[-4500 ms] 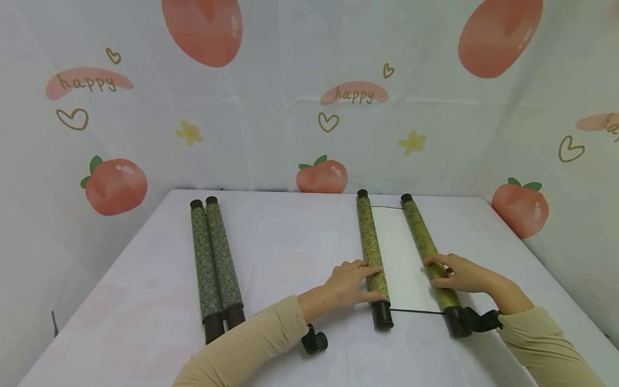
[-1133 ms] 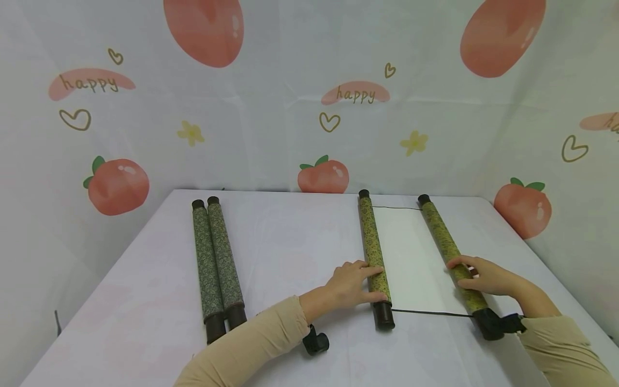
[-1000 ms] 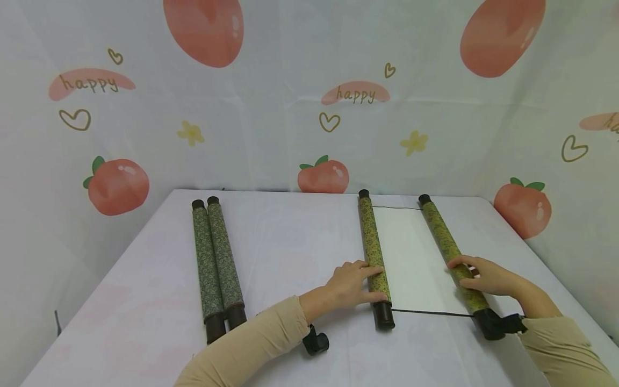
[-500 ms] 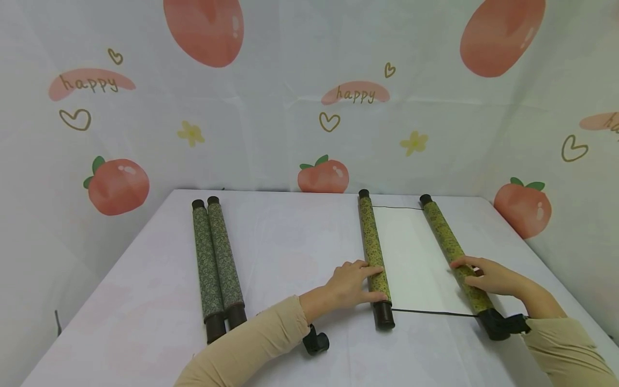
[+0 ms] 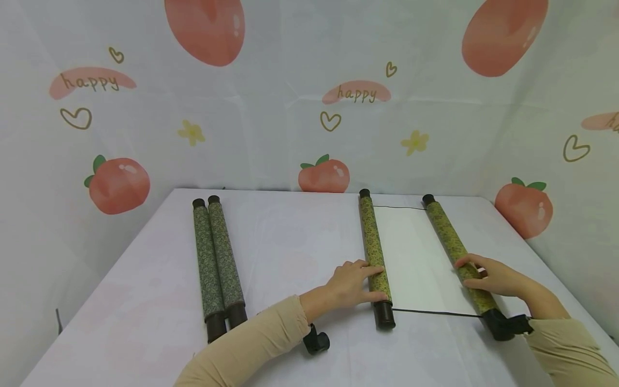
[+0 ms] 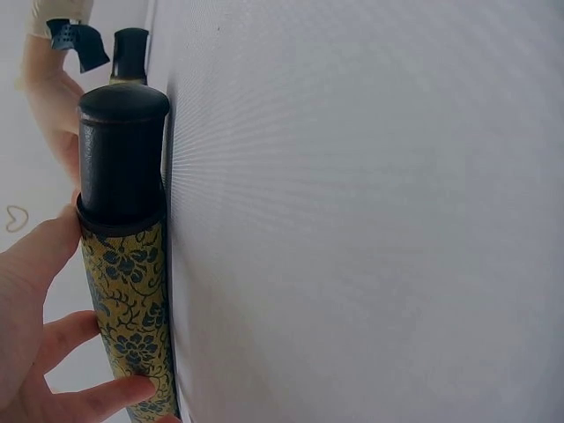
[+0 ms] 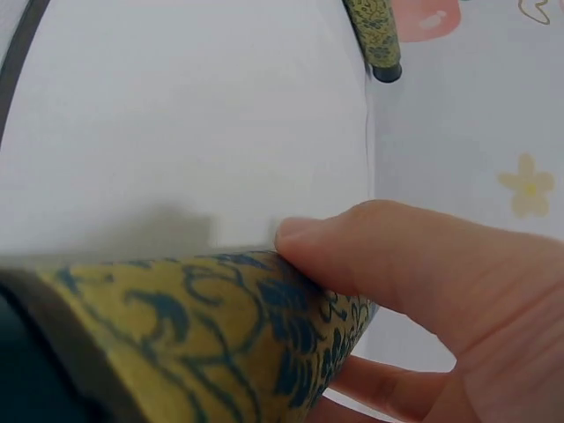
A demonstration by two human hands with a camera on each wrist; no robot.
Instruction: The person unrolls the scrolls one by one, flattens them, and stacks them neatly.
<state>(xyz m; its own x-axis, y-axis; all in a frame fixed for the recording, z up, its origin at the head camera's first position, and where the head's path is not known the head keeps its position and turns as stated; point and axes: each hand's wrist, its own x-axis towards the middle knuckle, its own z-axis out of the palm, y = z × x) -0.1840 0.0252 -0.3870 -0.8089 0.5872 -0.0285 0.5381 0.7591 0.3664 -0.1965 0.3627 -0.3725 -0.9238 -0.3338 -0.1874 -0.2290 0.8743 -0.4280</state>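
In the head view, a hanging scroll lies partly unrolled, its blank white sheet [image 5: 416,263] stretched between two yellow-green patterned rolls. My left hand [image 5: 345,285] holds the left roll [image 5: 371,231] near its dark knob, thumb and a finger across it. In the left wrist view, the flower pattern and dark end knob [image 6: 123,159] show close up. My right hand [image 5: 493,277] grips the near part of the right roll [image 5: 447,231], which slants with its near end outward. The right wrist view shows the thumb [image 7: 326,251] on top and fingers beneath.
Two grey-green rolls [image 5: 208,263] with dark ends lie side by side on the left of the white-covered table [image 5: 290,231]. Black wrist devices [image 5: 316,341] sit at both sleeves. A white curtain [image 5: 271,129] with fruit prints hangs behind.
Since the earliest frame my right hand has moved right with the right roll, widening the white sheet; over the last second it shifts only slightly. My left hand and its roll stay put.
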